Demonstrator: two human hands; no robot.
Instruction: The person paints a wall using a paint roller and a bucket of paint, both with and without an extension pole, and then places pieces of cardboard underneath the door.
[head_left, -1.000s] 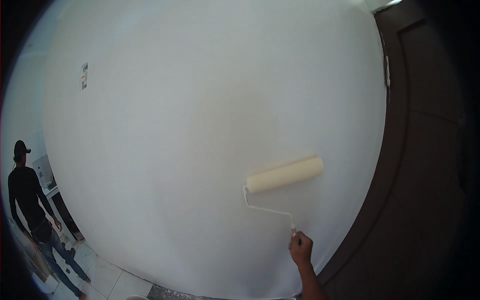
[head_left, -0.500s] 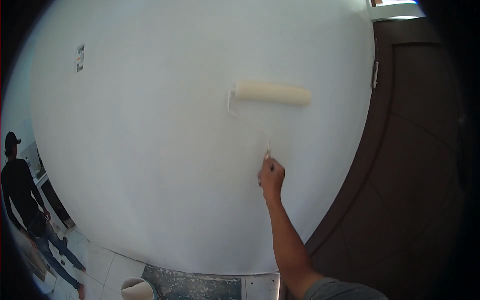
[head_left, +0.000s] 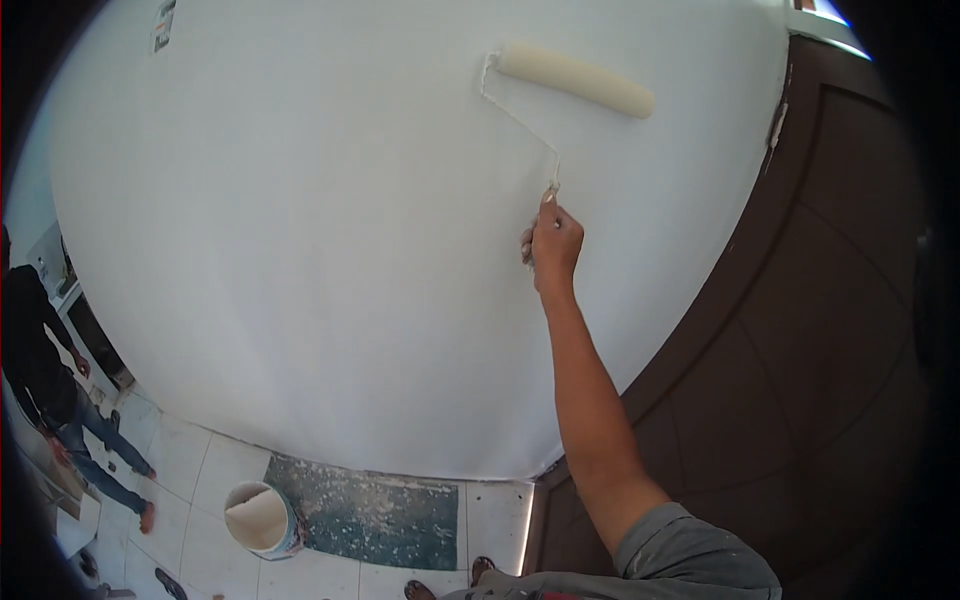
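My right hand (head_left: 556,243) is closed around the handle of a paint roller, arm stretched up toward the white wall (head_left: 330,250). The cream roller sleeve (head_left: 577,80) lies against the wall, tilted down to the right. Its thin, paint-coated wire frame (head_left: 522,122) bends from the sleeve's left end down to my fist. Most of the handle is hidden inside my fingers. My left hand is out of view.
A paint bucket (head_left: 294,530) stands on the tiled floor beside a paint-spattered green mat (head_left: 380,515). A dark brown door (head_left: 700,420) borders the wall on the right. At far left stands a person in black (head_left: 45,350). A wall socket box (head_left: 164,25) sits upper left.
My right hand and the roller have moved up the wall, and the roller now tilts more. The view has dipped, showing more floor, the whole bucket and my feet.
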